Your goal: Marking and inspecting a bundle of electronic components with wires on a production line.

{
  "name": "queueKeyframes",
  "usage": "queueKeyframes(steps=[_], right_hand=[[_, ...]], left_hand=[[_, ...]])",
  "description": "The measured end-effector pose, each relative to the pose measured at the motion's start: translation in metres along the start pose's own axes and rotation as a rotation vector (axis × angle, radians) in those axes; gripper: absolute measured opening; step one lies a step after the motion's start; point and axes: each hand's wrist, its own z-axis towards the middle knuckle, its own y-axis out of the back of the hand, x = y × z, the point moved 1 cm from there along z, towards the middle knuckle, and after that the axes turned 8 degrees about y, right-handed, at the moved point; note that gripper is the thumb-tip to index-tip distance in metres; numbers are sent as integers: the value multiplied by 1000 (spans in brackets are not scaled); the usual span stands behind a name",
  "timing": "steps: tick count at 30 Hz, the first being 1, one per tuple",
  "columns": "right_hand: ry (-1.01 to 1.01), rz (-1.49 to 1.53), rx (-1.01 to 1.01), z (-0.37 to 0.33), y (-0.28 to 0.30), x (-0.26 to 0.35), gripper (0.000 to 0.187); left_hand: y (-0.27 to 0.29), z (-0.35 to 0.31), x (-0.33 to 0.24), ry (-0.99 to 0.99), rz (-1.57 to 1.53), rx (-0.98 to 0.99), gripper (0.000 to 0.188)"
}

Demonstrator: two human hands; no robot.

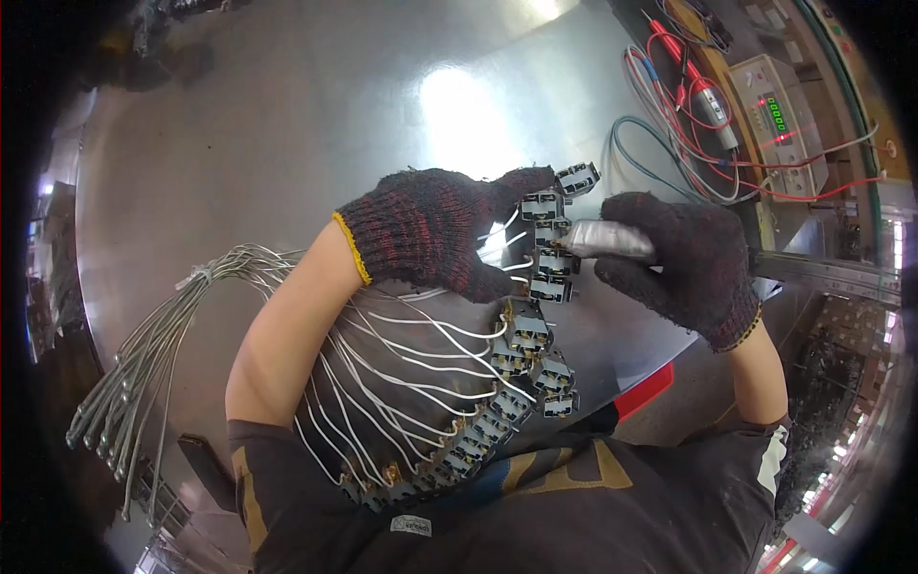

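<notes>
Small grey-and-black blocks that look like capillary thermostats (555,260) stand in a short row on the metal table. My left hand (430,230), in a dark red-flecked knit glove, spans this row, forefinger at its far end and thumb near its close end, holding it between them. My right hand (684,253), gloved alike, reaches in from the right. Its silver-wrapped finger (607,239) touches a block's right side, with the thumb apart and nothing visibly held. More thermostats (478,435) curve toward my body. White-sleeved tubes (411,387) lead left from them.
The tubes end in a tied metal bundle (196,277) over the table's left side. At the far right are a meter with a green display (776,120), a red probe (674,48) and looped leads (660,143). A red object (645,392) shows beyond the near table edge.
</notes>
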Motion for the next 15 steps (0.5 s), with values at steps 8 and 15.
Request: queueKeyframes(steps=[8, 15], right_hand=[[65, -146, 49, 3, 2, 5, 50], [95, -132, 21, -1, -1, -2, 51]], left_hand=[[-1, -1, 1, -9, 6, -31, 111], [10, -5, -12, 66, -62, 10, 111]])
